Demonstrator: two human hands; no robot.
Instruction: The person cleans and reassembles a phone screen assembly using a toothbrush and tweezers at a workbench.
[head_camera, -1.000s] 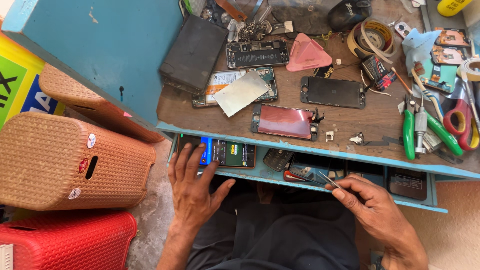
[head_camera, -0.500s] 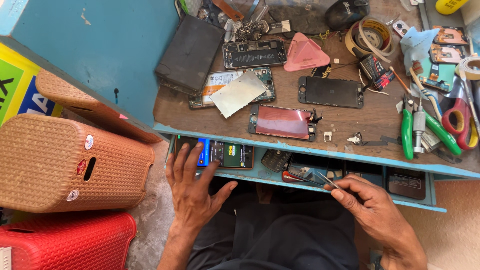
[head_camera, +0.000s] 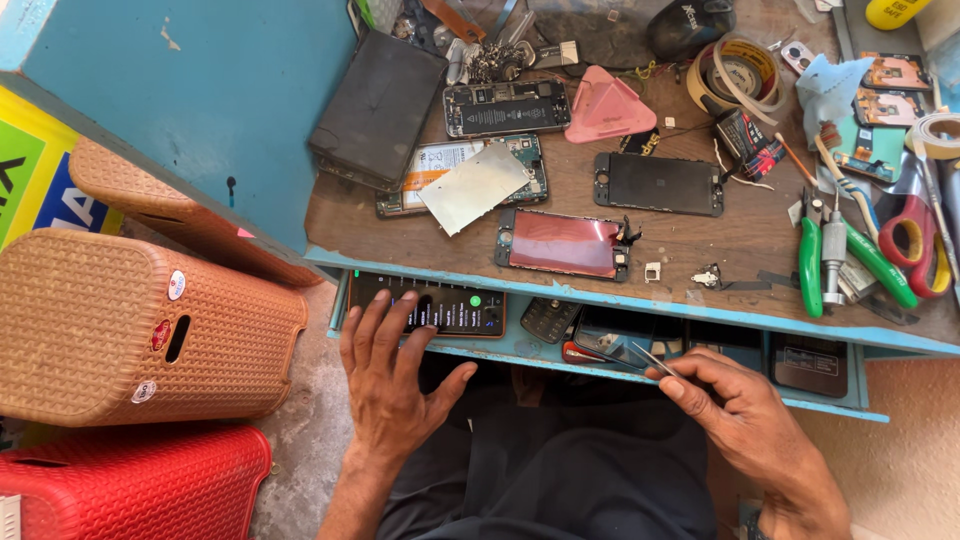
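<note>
Leftmost, two woven stools (head_camera: 140, 330) stand on the floor beside the blue table (head_camera: 620, 290). Next, the left hand (head_camera: 395, 375) lies open, fingers spread — its tips rest on a lit phone (head_camera: 430, 305) in the open drawer (head_camera: 600, 362) under the tabletop. Farther right, the right hand (head_camera: 745, 420) pinches tweezers (head_camera: 652, 358), their points over the drawer's middle. Above on the table lie a reddish screen (head_camera: 562, 244) and green pliers (head_camera: 810, 265).

The single head-worn camera is looking steeply down from close above, facing the far workbench (head_camera: 620, 265), its open drawer (head_camera: 600, 355) nearer, baskets (head_camera: 140, 330) lying at left.
</note>
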